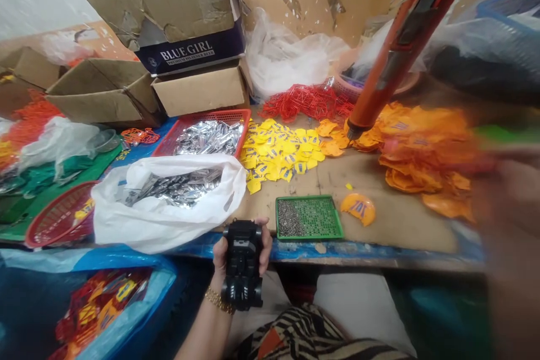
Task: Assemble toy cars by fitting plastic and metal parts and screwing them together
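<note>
**Black toy-car part in hand at the bench edge, nothing coloured on it**

Low in the middle of the frame, the left hand (219, 257) is closed around a black toy-car part (242, 264), thumb on one side and fingers on the other. It holds the part upright, just in front of the blue bench edge (379, 252).

By my reckoning the work is at an early point. The black part looks bare, and 1 orange shell (358, 208) lies alone on the bench, apart from it. Just above the hand sits a green tray of small screws (309, 217). To the left is a white bag of silvery pieces (169, 197), with a red basket (202, 118) of the same behind it. Heaps of yellow pieces (278, 152) and orange pieces (422, 152) spread across the middle and right, so plenty remains unused.

An orange tool (400, 39) slants down from the upper right, its tip over the orange heap. Its top is cut off, so I cannot see what carries it.

The right hand (512, 219) is only a brown smear at the right edge – open or closed, I cannot tell. The prints on the pieces are too small to read.
</note>
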Available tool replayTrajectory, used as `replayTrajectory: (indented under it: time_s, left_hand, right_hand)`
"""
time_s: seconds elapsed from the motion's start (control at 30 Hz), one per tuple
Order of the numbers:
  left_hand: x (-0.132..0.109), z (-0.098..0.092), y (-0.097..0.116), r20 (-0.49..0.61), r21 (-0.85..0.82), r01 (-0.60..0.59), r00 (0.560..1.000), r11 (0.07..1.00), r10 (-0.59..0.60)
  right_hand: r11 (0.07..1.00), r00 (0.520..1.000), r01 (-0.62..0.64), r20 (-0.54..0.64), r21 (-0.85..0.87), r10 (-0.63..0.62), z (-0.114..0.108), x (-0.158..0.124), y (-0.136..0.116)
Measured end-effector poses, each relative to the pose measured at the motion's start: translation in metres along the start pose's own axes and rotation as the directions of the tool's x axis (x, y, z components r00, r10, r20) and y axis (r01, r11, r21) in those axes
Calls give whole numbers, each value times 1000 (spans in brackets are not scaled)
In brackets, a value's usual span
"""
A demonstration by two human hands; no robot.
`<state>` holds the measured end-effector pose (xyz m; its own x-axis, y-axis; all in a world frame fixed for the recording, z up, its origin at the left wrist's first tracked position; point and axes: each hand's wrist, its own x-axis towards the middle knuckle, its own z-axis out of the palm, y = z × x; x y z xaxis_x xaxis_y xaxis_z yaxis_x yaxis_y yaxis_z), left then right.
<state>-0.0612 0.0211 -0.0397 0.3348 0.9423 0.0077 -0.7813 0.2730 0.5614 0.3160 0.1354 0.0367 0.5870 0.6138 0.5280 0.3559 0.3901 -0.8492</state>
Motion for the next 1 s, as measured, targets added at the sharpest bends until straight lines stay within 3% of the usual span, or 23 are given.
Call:
replayTrajectory:
  time_s: [0.07, 0.13, 0.2, 0.3, 0.43, 0.5, 0.57, 0.7, 0.73, 0.77, 0.87, 1.0]
  left_hand:
    - [0, 12, 4, 11, 65, 53, 999, 997, -53]
    - [5, 27, 8, 16, 176, 163, 986, 971, -169]
    - [12, 42, 10, 18, 342, 230, 968, 911, -251]
    - [23, 57, 9, 47, 518, 226, 956, 825, -291]
    - [25, 59, 0, 66, 442, 350, 906, 826, -419]
    - [23, 57, -4, 67, 412, 392, 887, 823, -456]
    - [19, 57, -7, 72, 412, 382, 892, 827, -447]
    - [11, 59, -12, 57, 445, 291, 935, 847, -351]
    - [8, 60, -14, 55, 456, 263, 945, 850, -322]
    - [7, 60, -15, 57, 468, 234, 954, 852, -294]
    - [4, 60, -20, 71, 500, 161, 972, 851, -226]
    - [5, 61, -27, 102, 576, 76, 981, 814, -164]
  right_hand:
    - [992, 979, -114, 175, 52, 103, -15, -34, -12]
    - [958, 837, -277, 508, 75, 203, -17, -67, -17]
    - [932, 671, -353, 718, 86, 188, -10, -91, -16]
    - [910, 557, -399, 818, 109, 146, 7, -111, -16]
    - [934, 476, -335, 878, 120, 58, 26, -115, -25]
    - [961, 467, -268, 882, 70, 66, 31, -117, -31]
    - [977, 490, -212, 866, 6, 101, 33, -121, -35]
    - [992, 660, -81, 740, -96, 126, 25, -137, -42]
    - [992, 683, -60, 720, -110, 121, 21, -142, -44]
    - [992, 683, -46, 721, -117, 116, 18, -147, -46]
    - [991, 613, -27, 781, -130, 119, 9, -161, -51]
    - [985, 620, -116, 766, -125, 170, 4, -170, -51]
